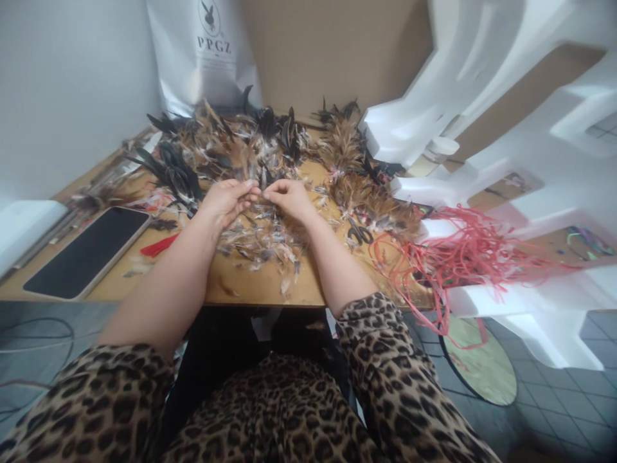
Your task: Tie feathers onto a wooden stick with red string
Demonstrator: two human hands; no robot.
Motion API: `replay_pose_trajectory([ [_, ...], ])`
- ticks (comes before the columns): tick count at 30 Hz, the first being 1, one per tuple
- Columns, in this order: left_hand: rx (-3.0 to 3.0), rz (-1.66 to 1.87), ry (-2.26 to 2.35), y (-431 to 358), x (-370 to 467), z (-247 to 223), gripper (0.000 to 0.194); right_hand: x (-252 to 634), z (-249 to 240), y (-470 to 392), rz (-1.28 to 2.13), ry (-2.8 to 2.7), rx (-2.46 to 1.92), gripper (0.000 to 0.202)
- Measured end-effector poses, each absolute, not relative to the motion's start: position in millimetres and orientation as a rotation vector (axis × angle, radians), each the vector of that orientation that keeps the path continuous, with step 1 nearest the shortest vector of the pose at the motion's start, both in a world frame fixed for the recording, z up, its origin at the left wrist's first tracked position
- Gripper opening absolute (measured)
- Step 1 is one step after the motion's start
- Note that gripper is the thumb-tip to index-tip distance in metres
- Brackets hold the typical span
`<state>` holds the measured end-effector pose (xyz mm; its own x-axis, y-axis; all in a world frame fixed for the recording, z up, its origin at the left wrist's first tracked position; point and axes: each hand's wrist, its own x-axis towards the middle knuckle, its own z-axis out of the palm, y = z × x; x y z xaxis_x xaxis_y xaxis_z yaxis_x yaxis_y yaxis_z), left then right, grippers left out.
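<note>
Both hands meet above the middle of a wooden table (226, 286). My left hand (230, 200) pinches a small brown feather (245, 161) that sticks up from its thumb and finger. Close beside it, my right hand (290, 198) is pinched closed, its fingertips almost touching the left ones; whatever it grips is too small to make out. Loose feathers (265, 241) lie beneath the hands. Behind them spreads a pile of brown and black feathers (207, 138).
A phone (89, 251) and a red item (159, 245) lie at the left. Dark scissors (359, 233), feather bunches (344, 145) and tangled red ribbons (463, 251) are on the right, near white foam pieces (409, 128). A silvery bag (205, 77) stands behind.
</note>
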<state>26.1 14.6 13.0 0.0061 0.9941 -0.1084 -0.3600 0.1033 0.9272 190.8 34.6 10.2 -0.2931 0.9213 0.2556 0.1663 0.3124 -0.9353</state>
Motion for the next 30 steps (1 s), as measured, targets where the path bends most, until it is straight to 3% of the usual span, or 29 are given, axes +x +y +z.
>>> replay_pose_trajectory([
  [5, 0.822, 1.334, 0.982, 17, 25, 10, 0.006, 199, 9, 31, 0.702, -2.286, -1.123, 0.014],
  [9, 0.811, 1.326, 0.979, 17, 24, 10, 0.006, 196, 6, 29, 0.445, -2.361, -1.169, 0.012],
  [15, 0.794, 1.306, 0.939, 18, 24, 11, 0.006, 196, 10, 36, 0.982, -1.743, -1.016, 0.013],
  [18, 0.747, 1.254, 0.863, 16, 24, 14, 0.006, 196, 9, 39, 1.061, -1.574, -0.961, 0.015],
  [24, 0.711, 1.178, 0.799, 10, 24, 21, 0.009, 195, 8, 35, 0.646, -1.861, -0.974, 0.012],
  [30, 0.909, 1.245, 0.920, 10, 27, 17, 0.012, 195, 16, 26, 0.282, -2.170, -1.099, 0.020],
])
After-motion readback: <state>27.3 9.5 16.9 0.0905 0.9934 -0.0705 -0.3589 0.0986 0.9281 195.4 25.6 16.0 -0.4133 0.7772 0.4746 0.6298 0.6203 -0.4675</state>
